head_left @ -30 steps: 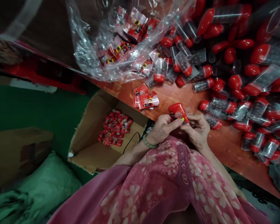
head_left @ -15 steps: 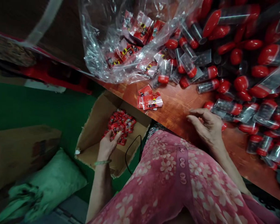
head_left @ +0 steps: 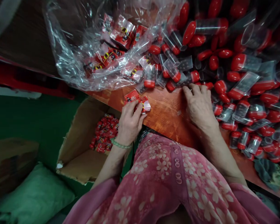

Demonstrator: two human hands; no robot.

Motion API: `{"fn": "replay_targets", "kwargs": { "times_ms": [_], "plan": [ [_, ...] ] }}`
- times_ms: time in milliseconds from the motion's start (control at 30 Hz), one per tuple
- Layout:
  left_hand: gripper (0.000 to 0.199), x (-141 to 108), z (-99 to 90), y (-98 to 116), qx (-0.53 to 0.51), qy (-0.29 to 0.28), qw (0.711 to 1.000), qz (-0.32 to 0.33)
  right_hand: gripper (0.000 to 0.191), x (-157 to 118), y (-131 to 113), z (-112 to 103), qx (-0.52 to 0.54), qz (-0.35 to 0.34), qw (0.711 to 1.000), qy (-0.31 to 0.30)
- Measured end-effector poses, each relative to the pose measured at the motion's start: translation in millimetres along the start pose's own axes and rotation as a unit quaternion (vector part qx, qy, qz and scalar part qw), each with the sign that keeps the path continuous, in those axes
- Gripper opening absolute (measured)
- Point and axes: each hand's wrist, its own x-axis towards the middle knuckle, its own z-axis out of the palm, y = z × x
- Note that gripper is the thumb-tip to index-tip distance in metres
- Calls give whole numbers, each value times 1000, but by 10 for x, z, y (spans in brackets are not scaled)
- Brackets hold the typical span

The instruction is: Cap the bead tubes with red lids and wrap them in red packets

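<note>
My left hand [head_left: 130, 124], with a green bangle at the wrist, is over a small pile of flat red printed packets [head_left: 146, 104] at the table's near edge. Its fingers are bent and closed on the packets, covering part of them. My right hand [head_left: 199, 107] is palm down on the table, fingers a little apart, with the fingertips at the edge of a heap of clear tubes with red caps [head_left: 241, 112]. Small dark beads show inside many tubes. Nothing is seen held in that hand.
A clear plastic bag [head_left: 70, 62] with more red packets [head_left: 122, 32] lies on the table [head_left: 170, 109]. Below the edge stands an open cardboard box [head_left: 72, 140] with small red pieces [head_left: 105, 133] inside. A pale green sack [head_left: 37, 189] sits on the floor.
My left hand has come up from the box to the red packets on the table. My right hand has moved farther in, turned palm down, beside the tubes. The view has shifted to the right.
</note>
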Motion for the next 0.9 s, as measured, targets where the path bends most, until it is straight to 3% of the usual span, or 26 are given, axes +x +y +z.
{"fn": "replay_targets", "kwargs": {
  "times_ms": [200, 333, 467, 633, 900],
  "plan": [
    [20, 5, 52, -57, -38, 7, 999, 5, 38, 34, -63, -43, -56, -2, 996, -64],
    [16, 36, 14, -8, -56, 57, 997, -1, 35, -75, -138, -55, -35, -27, 995, -86],
    [15, 82, 27, 11, -61, 64, 996, -34, 31, -277, -275, -14, 34, -68, 996, -56],
    [26, 120, 75, 15, -53, 41, 996, -63, 37, -488, -355, 29, 151, -49, 987, 31],
    [32, 222, -106, 1, -113, -33, 991, -57, 46, -703, -180, -127, 202, -39, 978, 31]
  ]
}}
